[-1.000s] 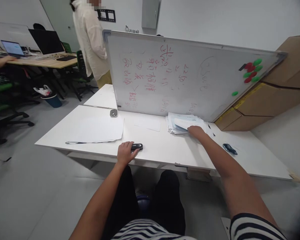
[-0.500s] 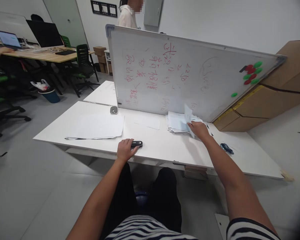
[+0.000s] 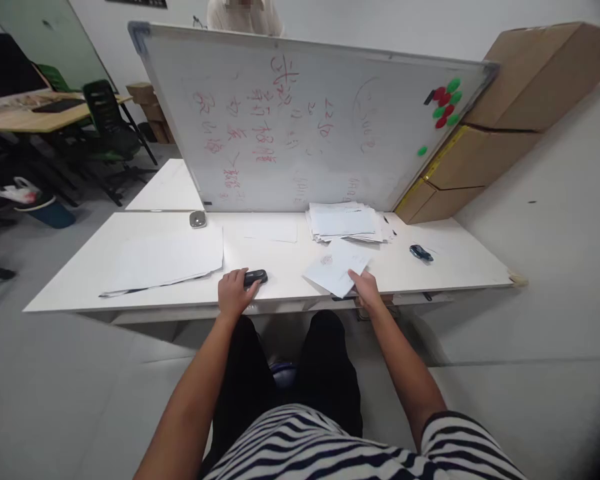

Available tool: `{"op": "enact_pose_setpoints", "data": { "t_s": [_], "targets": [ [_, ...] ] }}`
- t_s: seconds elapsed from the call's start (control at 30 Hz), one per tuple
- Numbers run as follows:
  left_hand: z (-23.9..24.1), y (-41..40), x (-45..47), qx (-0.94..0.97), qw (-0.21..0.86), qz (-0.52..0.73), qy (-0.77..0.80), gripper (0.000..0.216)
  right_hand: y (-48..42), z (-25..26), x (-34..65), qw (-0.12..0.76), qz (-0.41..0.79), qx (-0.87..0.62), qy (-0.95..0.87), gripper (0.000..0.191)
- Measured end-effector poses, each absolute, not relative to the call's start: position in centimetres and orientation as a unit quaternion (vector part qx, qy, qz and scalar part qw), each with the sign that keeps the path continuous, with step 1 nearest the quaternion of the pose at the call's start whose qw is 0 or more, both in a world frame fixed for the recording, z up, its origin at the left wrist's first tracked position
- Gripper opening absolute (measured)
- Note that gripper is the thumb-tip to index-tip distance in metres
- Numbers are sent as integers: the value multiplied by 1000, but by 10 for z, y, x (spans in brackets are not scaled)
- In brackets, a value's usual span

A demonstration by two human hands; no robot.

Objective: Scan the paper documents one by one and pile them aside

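On the white desk [image 3: 290, 283], near its front edge, my left hand [image 3: 233, 293] is closed around the rear part of a black stapler [image 3: 257, 276]; its front end sticks out to the right. Between thumb and fingers, my right hand [image 3: 367, 289] pinches the right lower corner of a pale printed sheet of paper [image 3: 336, 265]. That sheet is tilted over the front of the desk, with small print and a round mark on it. Just behind it lies an uneven paper stack [image 3: 343, 221], touched by neither hand.
Large white sheets [image 3: 165, 260] cover the desk's left part. A thin paper [image 3: 273, 231] and a grey rounded object [image 3: 198, 219] lie near the leaning whiteboard [image 3: 260, 120]. To the right are a dark blue object [image 3: 421, 253] and cardboard boxes [image 3: 545, 80]. A person [image 3: 245, 17] stands behind the board.
My right hand has drawn the sheet off the stack and toward the desk's front edge. My left hand stays on the stapler. The view has shifted to the right.
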State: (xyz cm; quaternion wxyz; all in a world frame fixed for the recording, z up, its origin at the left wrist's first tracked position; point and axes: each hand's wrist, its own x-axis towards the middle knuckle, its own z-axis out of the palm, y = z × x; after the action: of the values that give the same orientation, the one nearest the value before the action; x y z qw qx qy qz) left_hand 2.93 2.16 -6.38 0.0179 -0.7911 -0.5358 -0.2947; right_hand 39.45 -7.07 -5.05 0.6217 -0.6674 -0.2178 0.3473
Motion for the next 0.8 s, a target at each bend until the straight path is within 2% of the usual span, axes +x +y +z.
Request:
{"op": "enact_pose_setpoints", "data": {
  "t_s": [0.13,0.23,0.27,0.33,0.4,0.47,0.57,0.67,0.8],
  "targets": [
    [-60,16,28,-785,40,-312,-533,60,-75,-79,404,725,292,-604,-152,35],
    [-45,7,41,-796,62,-330,-504,61,-66,-77,410,801,162,-565,-111,41],
    [-37,4,52,-807,65,-330,-485,57,-61,-75,412,798,109,-584,-100,42],
    [-17,5,87,-841,62,-316,-436,47,-51,-71,416,732,47,-673,-92,41],
    [1,18,137,-897,31,-254,-360,38,-43,-69,417,647,47,-755,-97,38],
    [15,43,195,-930,15,-182,-318,34,-36,-67,415,604,65,-788,-101,35],
    [25,89,274,-947,19,-79,-311,33,-31,-65,408,605,51,-790,-87,33],
    [24,126,331,-948,5,-53,-314,36,-26,-65,406,589,38,-805,-63,40],
    [4,142,365,-950,-29,-17,-311,38,-23,-68,411,616,17,-787,-42,47]
  ]
}}
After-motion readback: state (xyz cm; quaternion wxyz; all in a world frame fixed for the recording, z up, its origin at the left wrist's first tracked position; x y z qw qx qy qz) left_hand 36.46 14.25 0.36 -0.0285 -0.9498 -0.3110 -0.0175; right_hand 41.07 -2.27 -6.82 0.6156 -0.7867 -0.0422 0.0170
